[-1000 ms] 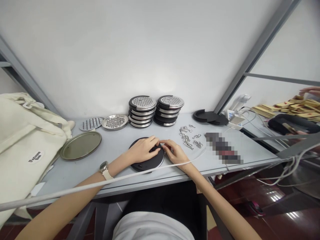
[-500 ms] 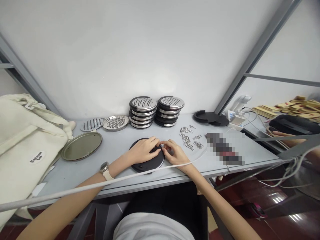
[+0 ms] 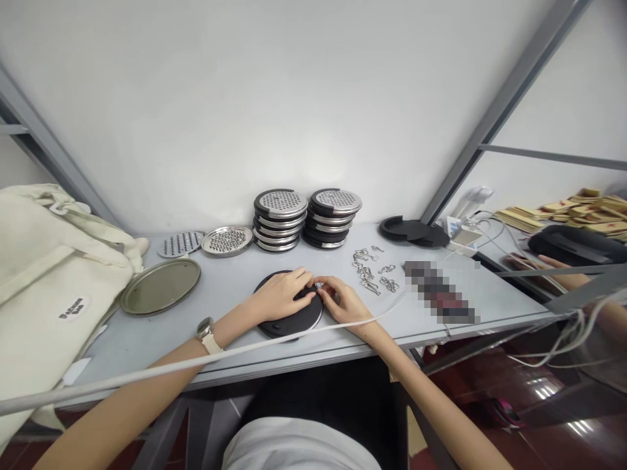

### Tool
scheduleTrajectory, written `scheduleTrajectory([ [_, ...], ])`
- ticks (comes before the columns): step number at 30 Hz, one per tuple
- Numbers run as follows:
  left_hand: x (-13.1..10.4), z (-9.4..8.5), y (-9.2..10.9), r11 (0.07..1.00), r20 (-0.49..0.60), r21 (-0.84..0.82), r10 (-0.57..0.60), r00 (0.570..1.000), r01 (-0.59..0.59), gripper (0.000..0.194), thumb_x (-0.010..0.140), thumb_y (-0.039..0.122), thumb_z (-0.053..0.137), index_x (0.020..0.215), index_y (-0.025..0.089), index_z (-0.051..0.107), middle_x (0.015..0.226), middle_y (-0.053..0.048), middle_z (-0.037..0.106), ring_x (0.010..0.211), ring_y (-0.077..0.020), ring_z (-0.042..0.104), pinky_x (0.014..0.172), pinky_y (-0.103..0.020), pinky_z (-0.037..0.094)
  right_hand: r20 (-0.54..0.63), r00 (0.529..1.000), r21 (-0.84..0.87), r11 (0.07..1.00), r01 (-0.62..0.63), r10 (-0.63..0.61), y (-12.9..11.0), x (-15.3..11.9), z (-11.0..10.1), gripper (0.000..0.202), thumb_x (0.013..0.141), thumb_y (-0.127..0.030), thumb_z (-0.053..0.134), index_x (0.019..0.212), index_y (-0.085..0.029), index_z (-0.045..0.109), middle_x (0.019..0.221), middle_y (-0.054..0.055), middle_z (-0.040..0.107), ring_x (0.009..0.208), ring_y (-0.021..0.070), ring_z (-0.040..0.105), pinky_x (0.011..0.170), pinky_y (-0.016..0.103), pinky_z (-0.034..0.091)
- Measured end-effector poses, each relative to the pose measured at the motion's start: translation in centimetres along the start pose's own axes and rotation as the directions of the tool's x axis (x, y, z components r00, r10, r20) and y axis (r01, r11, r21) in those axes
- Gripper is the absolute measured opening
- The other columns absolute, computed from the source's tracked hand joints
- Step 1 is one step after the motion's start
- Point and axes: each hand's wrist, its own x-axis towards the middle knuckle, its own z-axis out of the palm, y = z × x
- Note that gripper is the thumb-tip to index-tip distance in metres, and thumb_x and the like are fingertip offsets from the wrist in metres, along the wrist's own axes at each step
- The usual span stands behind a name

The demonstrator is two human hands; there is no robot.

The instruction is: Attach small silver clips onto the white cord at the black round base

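A round black grater holder (image 3: 294, 322) lies flat on the table in front of me, a thin silver rim showing at its right edge. My left hand (image 3: 281, 295) rests over it, with thumb and fingers closed around its upper right edge. At that same edge my right hand (image 3: 341, 303) pinches a small shiny metal clasp (image 3: 318, 285), mostly hidden by the fingertips. Several loose metal clasps (image 3: 365, 271) are scattered to the right. Behind stand two stacks of round steel graters in black holders, a left stack (image 3: 278, 222) and a right stack (image 3: 333, 219).
Two loose grater discs (image 3: 226, 241) and an olive round lid (image 3: 160, 287) lie left, beside a cream bag (image 3: 44, 294). Black holders (image 3: 406, 230) lie back right. A white cable (image 3: 161, 369) crosses before my forearms. Another person's hand (image 3: 563, 269) is at far right.
My hands and the grater holder stay almost still, fingers at the same edge. At far right, the other person's hand has shifted slightly.
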Motion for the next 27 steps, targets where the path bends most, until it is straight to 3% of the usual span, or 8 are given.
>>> scheduleTrajectory([
  [27, 0.03, -0.02, 0.1, 1.0, 0.002, -0.002, 0.004, 1.0, -0.004, 0.013, 0.09, 0.031, 0.044, 0.093, 0.019, 0.047, 0.085, -0.002, 0.053, 0.071, -0.0156, 0.055, 0.063, -0.028, 0.04, 0.02, 1.0, 0.025, 0.999, -0.02, 0.02, -0.03, -0.05, 0.01, 0.022, 0.089, -0.02, 0.042, 0.106, -0.017, 0.055, 0.087, 0.005, 0.061, 0.07, 0.0143, 0.054, 0.07, 0.028, 0.044],
])
